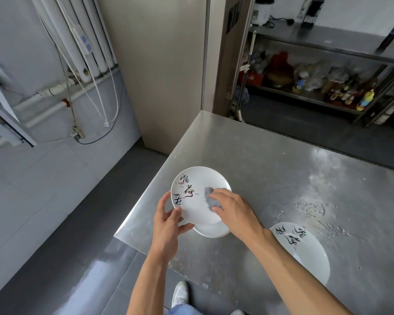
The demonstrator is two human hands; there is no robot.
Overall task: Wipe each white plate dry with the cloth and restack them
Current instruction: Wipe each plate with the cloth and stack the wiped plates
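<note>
One plate (201, 178): left hand (167, 223) grips its rim, right hand (234, 210) holds the cloth (208, 198) on it.

That table (271, 160) is brushed steel with a dull sheen, scuffed and smeared with whitish streaks and water beads. The plate (195, 213) looks like glazed white ceramic, properly glossy, with black brush lettering. Same goes for the second plate (309, 253). The cloth (208, 196) is grey, soft, matt, kinda nubbly. The floor (66, 258) is dark tile, wet-shiny.

Head-worn view down onto table (282, 178)
</note>
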